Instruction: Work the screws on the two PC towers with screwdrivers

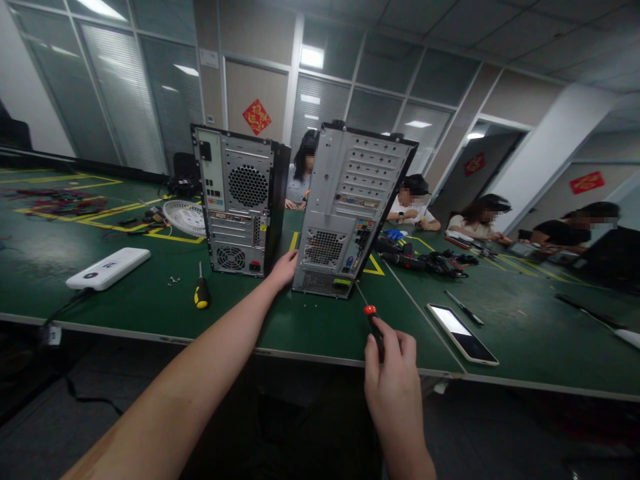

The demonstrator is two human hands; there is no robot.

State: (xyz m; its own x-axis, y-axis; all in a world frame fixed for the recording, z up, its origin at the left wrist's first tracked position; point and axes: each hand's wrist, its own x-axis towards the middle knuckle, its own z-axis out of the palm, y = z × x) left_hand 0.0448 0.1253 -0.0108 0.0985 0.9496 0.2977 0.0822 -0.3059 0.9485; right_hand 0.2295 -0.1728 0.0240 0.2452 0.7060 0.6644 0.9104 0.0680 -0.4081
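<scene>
Two computer tower cases stand upright on the green table (310, 327), rear panels toward me. My left hand (284, 269) presses against the lower left edge of the nearer grey case (353, 207), fingers wrapped on its side. My right hand (393, 373) is closed round the handle of a red-and-black screwdriver (371, 320), its thin shaft reaching up to the case's bottom right corner. The second, black-sided case (237, 197) stands just left of my left hand.
A yellow-and-black screwdriver (201, 292) and a few loose screws (173, 281) lie left of the cases, beside a white flat device (109, 268). A phone (463, 333) and a pen (464, 307) lie to the right. Several people sit at the far side.
</scene>
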